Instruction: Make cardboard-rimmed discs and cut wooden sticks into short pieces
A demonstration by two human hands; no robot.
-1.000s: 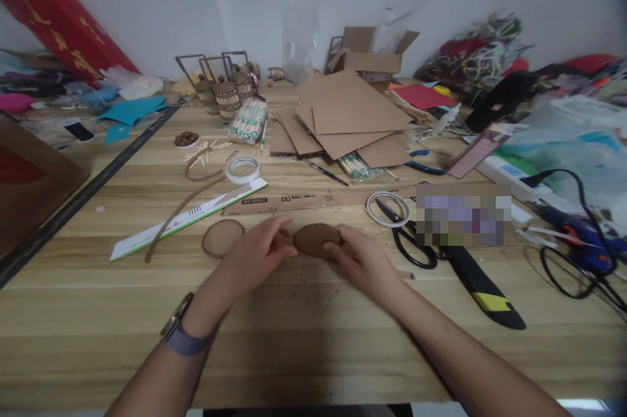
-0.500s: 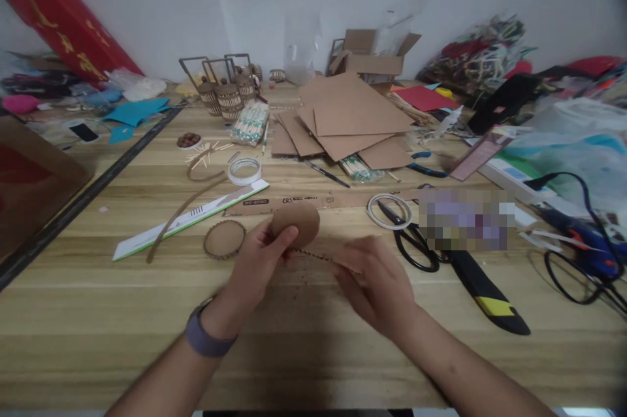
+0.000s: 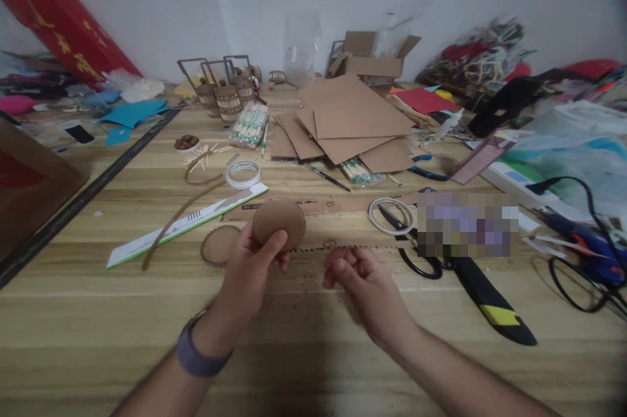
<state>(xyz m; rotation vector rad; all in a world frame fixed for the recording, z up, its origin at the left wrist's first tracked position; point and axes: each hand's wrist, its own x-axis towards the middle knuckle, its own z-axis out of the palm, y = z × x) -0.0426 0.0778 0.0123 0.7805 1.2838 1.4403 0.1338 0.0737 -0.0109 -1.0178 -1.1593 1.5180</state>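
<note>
Here the left hand [image 3: 252, 273] pinches a cardboard disc [image 3: 279, 222] upright above the surface [image 3: 304, 338], fingers grasping its lower edge. At three o'clock the right hand [image 3: 362, 280] hovers loosely curled, holding nothing visible. A second disc [image 3: 218, 246] lies at nine o'clock; scissors [image 3: 416, 253] lie farther right.

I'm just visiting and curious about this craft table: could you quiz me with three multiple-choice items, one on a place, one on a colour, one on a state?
1. Where is the second disc?
A. flat on the table, left of the left hand
B. on the cardboard sheets
C. in the box

2. What colour is the wristband?
A. red
B. purple
C. green

3. How is the held disc?
A. lying flat
B. lifted upright
C. folded

Answers: 1 A, it lies on the table. 2 B, greyish purple. 3 B, the left hand pinches it; the right hand is curled beside it.
</note>
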